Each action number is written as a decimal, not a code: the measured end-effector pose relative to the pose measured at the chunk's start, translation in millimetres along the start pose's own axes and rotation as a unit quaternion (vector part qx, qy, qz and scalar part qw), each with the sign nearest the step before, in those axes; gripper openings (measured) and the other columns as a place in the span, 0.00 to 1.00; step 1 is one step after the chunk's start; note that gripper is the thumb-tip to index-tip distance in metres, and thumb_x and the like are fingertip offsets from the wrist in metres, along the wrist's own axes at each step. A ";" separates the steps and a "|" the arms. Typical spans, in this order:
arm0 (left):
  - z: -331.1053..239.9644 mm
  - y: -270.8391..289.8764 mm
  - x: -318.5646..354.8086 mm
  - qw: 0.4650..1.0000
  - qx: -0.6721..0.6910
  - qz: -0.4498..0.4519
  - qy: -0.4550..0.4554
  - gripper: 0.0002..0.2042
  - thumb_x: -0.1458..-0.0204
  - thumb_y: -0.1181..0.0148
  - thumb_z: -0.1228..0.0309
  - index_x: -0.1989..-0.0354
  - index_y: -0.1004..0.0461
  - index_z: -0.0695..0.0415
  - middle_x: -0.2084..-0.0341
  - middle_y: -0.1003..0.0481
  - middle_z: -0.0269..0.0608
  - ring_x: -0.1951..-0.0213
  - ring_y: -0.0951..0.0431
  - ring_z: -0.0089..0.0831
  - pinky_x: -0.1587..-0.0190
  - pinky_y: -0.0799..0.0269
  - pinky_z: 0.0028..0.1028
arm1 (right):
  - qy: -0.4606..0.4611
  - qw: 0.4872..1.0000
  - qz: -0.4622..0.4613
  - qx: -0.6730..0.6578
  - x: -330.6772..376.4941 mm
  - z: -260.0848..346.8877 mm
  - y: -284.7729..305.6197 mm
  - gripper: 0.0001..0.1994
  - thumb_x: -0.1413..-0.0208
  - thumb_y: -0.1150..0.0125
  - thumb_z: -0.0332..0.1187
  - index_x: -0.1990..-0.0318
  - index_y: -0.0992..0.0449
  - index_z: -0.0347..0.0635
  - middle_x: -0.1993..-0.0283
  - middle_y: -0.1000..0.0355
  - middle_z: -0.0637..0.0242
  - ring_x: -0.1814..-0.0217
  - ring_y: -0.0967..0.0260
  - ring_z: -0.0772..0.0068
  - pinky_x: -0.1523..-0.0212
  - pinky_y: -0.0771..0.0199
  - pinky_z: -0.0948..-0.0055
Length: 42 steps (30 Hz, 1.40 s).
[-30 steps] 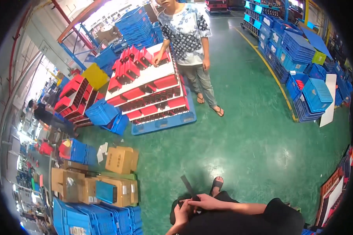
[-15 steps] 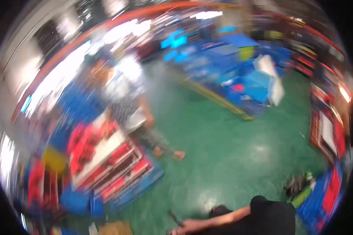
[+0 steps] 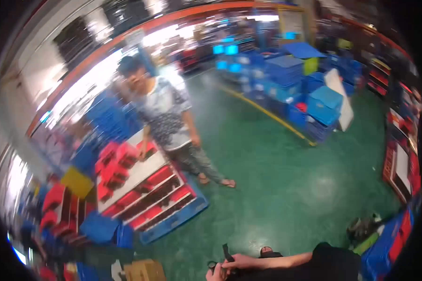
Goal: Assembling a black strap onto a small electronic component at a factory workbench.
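At the lower edge my right hand [image 3: 237,262] reaches in from the right, its fingers closed around a narrow black strap-like piece [image 3: 227,253] whose end sticks up. My left hand [image 3: 215,274], partly cut off by the lower edge, is close against it. Its fingers are closed at a small black ring-shaped piece [image 3: 212,265]. Whether the ring and the strap-like piece are one thing, I cannot tell. A black sleeve [image 3: 335,260] covers my right upper arm. Below my hands, part of a foot in an open shoe [image 3: 266,250] shows.
A person [image 3: 166,112] stands beside a blue pallet [image 3: 199,202] stacked with red and white layers, one hand on the stack. Blue crates [image 3: 283,70] stand behind a yellow floor line [image 3: 267,116]. A cardboard box [image 3: 145,270] is at lower left. More red goods [image 3: 401,164] line the right.
The view has swung, so the surroundings appear farther right and sharper. My hands show higher in the picture, and the black ring has come into sight.
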<state>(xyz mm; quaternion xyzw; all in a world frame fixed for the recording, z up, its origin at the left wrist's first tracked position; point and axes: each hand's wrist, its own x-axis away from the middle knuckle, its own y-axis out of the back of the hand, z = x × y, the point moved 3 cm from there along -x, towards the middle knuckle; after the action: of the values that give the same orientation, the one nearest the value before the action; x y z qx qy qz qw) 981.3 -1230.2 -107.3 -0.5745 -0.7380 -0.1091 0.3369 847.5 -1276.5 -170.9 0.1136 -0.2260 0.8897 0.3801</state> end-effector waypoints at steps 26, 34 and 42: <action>0.5 22.3 22.8 0.999 -0.024 -0.024 -0.016 0.18 0.47 0.39 0.67 0.51 0.30 0.64 0.59 0.25 0.44 0.59 0.22 0.35 0.61 0.25 0.27 | -0.069 0.984 0.042 -0.161 24.8 51.2 -39.6 0.12 0.40 0.51 0.44 0.61 0.26 0.49 0.80 0.32 0.82 0.87 0.49 0.92 0.90 0.62 0.84; -8.3 8.8 14.2 0.980 -0.187 0.055 -0.036 0.13 0.41 0.48 0.63 0.61 0.27 0.62 0.73 0.27 0.39 0.73 0.28 0.32 0.69 0.32 0.29 | -0.141 0.985 -0.019 -0.102 57.4 38.7 -20.2 0.16 0.43 0.42 0.47 0.64 0.22 0.41 0.72 0.23 0.68 0.70 0.28 0.77 0.68 0.32 0.79; -70.4 -83.3 18.8 0.593 -0.682 0.169 -0.393 0.17 0.43 0.50 0.57 0.69 0.26 0.61 0.68 0.22 0.46 0.61 0.29 0.47 0.59 0.32 0.41 | 0.070 0.978 0.087 0.174 59.2 50.7 -0.6 0.10 0.43 0.42 0.36 0.61 0.23 0.39 0.64 0.24 0.65 0.57 0.29 0.75 0.55 0.31 0.70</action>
<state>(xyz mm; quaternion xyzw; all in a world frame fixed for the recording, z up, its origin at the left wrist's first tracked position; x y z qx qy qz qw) 928.6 -1280.5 -24.0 -0.7380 -0.3986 -0.2858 -0.4635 808.9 -1263.9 -104.4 0.0950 -0.0493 0.9509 0.2904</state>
